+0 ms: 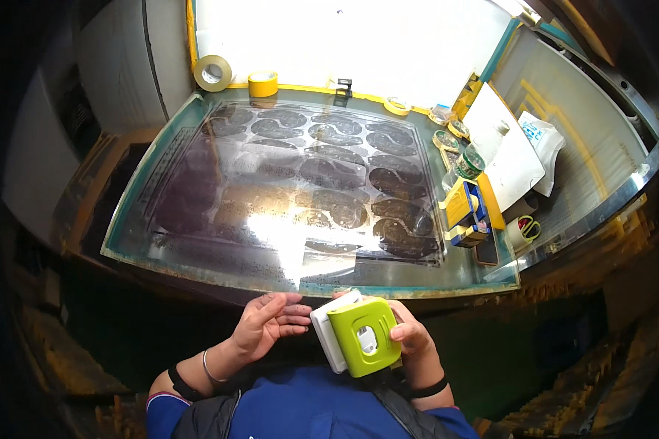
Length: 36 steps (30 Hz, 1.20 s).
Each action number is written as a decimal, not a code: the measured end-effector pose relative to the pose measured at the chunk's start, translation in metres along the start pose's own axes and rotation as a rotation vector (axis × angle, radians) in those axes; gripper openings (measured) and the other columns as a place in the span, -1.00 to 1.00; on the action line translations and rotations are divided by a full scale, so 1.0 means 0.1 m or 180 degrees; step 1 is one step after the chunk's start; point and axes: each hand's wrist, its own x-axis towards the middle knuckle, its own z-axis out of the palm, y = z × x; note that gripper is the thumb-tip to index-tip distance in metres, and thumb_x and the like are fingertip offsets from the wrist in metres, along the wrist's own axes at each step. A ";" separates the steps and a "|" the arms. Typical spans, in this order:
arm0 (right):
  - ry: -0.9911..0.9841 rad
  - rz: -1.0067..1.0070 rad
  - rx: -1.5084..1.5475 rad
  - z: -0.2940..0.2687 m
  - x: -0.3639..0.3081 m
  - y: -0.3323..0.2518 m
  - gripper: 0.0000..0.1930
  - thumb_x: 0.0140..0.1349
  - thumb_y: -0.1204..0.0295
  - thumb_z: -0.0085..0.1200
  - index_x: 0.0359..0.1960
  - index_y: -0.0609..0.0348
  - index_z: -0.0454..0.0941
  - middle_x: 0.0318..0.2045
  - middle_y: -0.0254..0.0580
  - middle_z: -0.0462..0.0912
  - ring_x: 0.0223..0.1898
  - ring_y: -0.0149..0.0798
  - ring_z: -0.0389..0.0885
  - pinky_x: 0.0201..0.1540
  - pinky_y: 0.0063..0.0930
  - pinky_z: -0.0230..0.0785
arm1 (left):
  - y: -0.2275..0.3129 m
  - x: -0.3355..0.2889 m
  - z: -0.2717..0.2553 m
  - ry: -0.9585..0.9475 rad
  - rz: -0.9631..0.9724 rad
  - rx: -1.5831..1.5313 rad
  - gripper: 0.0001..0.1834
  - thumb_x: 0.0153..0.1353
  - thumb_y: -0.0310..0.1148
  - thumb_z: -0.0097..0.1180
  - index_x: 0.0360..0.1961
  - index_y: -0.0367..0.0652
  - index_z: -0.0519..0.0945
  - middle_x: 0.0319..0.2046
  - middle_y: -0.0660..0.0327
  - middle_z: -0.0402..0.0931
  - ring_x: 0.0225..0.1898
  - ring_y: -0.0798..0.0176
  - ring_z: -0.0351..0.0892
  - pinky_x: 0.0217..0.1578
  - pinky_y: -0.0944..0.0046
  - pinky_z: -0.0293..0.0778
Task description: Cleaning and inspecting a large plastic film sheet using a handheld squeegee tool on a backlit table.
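My right hand (412, 333) is wrapped around a lime-green and white hole punch (377, 344), its thumb on the green lever side. The punch is tilted, white base toward the left, in front of the table's near edge. Just left of it, my left hand (267, 322) is held with fingers stretched out and apart, not touching the punch. Beyond both hands lies a large transparent film sheet (271, 157) printed with dark rounded shapes, flat on a glass-topped table (135, 227).
Tape rolls, one tan (212, 73) and one yellow (263, 84), stand at the back left. A small black stand (343, 88) is at the back edge. On the right are a blue and yellow tape dispenser (465, 212), more tape rolls, green-handled scissors (531, 229) and a white board (501, 143).
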 end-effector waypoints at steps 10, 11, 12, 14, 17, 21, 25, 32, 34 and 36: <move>0.1495 -0.1764 0.0565 -0.11 -0.08 0.01 -0.36 -0.06 0.14 0.03 0.01 0.33 0.24 -0.05 -0.03 0.40 -0.02 -0.11 0.41 0.00 -0.23 0.30 | 0.21 0.03 0.06 0.0254 0.0809 0.0979 -0.80 0.19 -0.34 -0.02 -0.33 -0.28 0.48 -0.46 -0.02 0.54 -0.49 0.21 0.59 -0.50 0.38 0.54; 0.1652 -0.1839 0.0262 -0.07 -0.03 -0.03 -0.39 -0.01 0.15 0.00 0.02 0.32 0.23 -0.04 -0.06 0.40 -0.01 -0.14 0.40 0.02 -0.23 0.28 | 0.21 0.02 0.07 0.0273 0.0813 0.0980 -0.80 0.19 -0.34 -0.02 -0.33 -0.28 0.48 -0.46 -0.02 0.54 -0.49 0.21 0.59 -0.50 0.38 0.54; 0.1816 -0.1929 -0.0055 -0.03 0.00 -0.06 -0.42 0.04 0.17 -0.03 0.03 0.31 0.22 -0.03 -0.09 0.39 0.01 -0.17 0.38 0.04 -0.23 0.26 | 0.21 0.02 0.11 0.0235 0.0904 0.0988 -0.82 0.19 -0.37 -0.04 -0.29 -0.28 0.47 -0.46 -0.01 0.55 -0.49 0.22 0.59 -0.50 0.40 0.54; 0.1765 -0.1963 -0.0208 0.00 0.07 -0.05 -0.49 0.11 0.23 -0.07 0.05 0.25 0.20 -0.03 -0.09 0.39 -0.02 -0.18 0.42 0.00 -0.23 0.31 | 0.21 0.01 0.12 0.0190 0.0993 0.0999 -0.83 0.19 -0.40 -0.05 -0.24 -0.27 0.45 -0.45 0.01 0.55 -0.49 0.24 0.59 -0.51 0.41 0.54; 0.1627 -0.1708 0.0025 0.01 0.12 0.00 -0.46 0.13 0.18 -0.08 0.08 0.24 0.16 -0.03 -0.08 0.39 -0.07 -0.14 0.46 -0.13 -0.21 0.44 | 0.22 0.02 0.15 0.0166 0.0955 0.1036 -0.79 0.17 -0.45 -0.02 -0.16 -0.26 0.41 -0.43 0.01 0.55 -0.46 0.25 0.58 -0.47 0.42 0.54; 0.1364 -0.1568 0.0473 0.23 0.22 -0.02 -0.50 0.17 0.22 -0.12 0.03 0.34 0.16 -0.09 -0.06 0.42 -0.13 -0.20 0.50 -0.17 -0.31 0.47 | 0.21 0.02 0.14 0.0059 0.1036 0.1135 -0.79 0.15 -0.48 -0.01 -0.16 -0.25 0.42 -0.42 0.01 0.54 -0.44 0.24 0.58 -0.45 0.41 0.54; 0.1369 -0.1494 0.0612 0.26 0.27 0.02 -0.50 0.17 0.21 -0.12 0.03 0.33 0.16 -0.08 -0.05 0.41 -0.11 -0.19 0.49 -0.17 -0.31 0.47 | 0.20 0.02 0.14 -0.0020 0.1066 0.1166 -0.79 0.15 -0.49 -0.01 -0.16 -0.25 0.42 -0.41 0.00 0.55 -0.44 0.23 0.58 -0.45 0.40 0.54; 0.1333 -0.1390 0.0560 0.27 0.31 0.05 -0.42 0.15 0.11 -0.11 0.11 0.22 0.10 0.02 -0.06 0.34 0.01 -0.13 0.40 -0.03 -0.17 0.37 | 0.17 0.02 0.14 0.0008 0.1064 0.1073 -0.78 0.15 -0.48 -0.01 -0.16 -0.26 0.42 -0.41 -0.01 0.54 -0.43 0.24 0.58 -0.44 0.39 0.54; 0.1318 -0.1393 0.0574 0.26 0.31 0.06 -0.42 0.15 0.11 -0.12 0.11 0.22 0.10 0.02 -0.06 0.34 0.01 -0.12 0.40 -0.04 -0.17 0.38 | 0.17 0.03 0.15 -0.0004 0.1059 0.1034 -0.78 0.15 -0.48 -0.01 -0.16 -0.26 0.42 -0.41 -0.01 0.54 -0.43 0.24 0.58 -0.43 0.40 0.54; 0.1314 -0.1378 0.0567 0.26 0.31 0.06 -0.42 0.16 0.10 -0.12 0.11 0.22 0.09 0.01 -0.05 0.34 0.00 -0.10 0.40 -0.05 -0.15 0.39 | 0.17 0.04 0.15 0.0003 0.1052 0.1038 -0.79 0.15 -0.48 -0.01 -0.16 -0.26 0.42 -0.41 -0.01 0.54 -0.43 0.24 0.58 -0.43 0.40 0.54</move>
